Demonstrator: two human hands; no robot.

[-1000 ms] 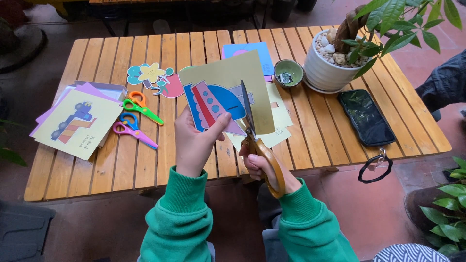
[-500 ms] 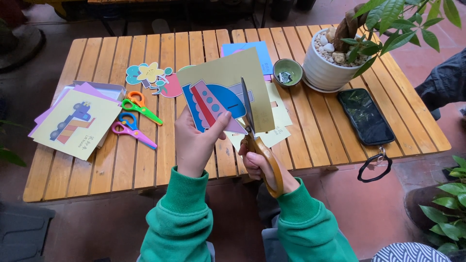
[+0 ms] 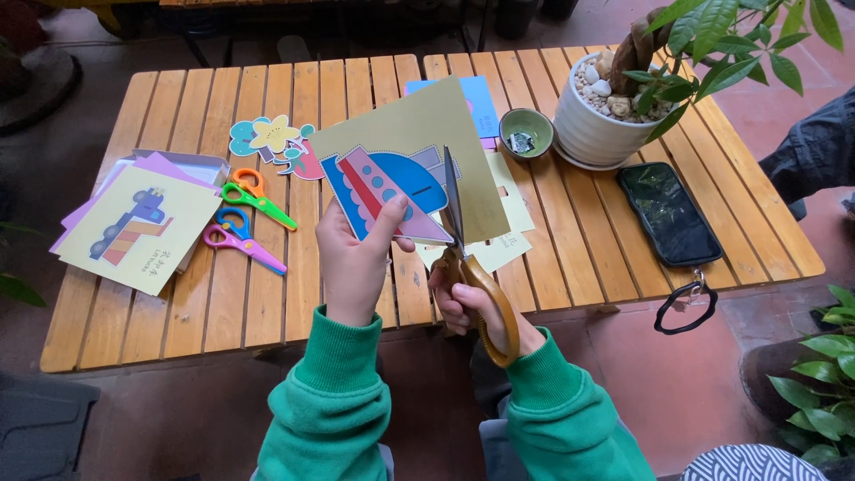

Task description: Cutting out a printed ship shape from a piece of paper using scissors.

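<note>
My left hand (image 3: 354,258) grips the lower edge of an olive-yellow paper sheet (image 3: 419,134) printed with a blue and red ship picture (image 3: 383,187), held up over the wooden table (image 3: 294,294). My right hand (image 3: 476,307) grips yellow-handled scissors (image 3: 472,267), blades pointing up into the sheet just right of the ship picture. Both sleeves are green.
On the table's left lie a stack of coloured sheets (image 3: 134,227), two small plastic scissors (image 3: 245,218) and a cut-out flower shape (image 3: 272,142). A white plant pot (image 3: 601,129), a small green bowl (image 3: 525,132) and a black phone (image 3: 668,214) stand on the right.
The sheet has tilted slightly and the scissor blades sit a little further up into the paper. Both hands stay in nearly the same place.
</note>
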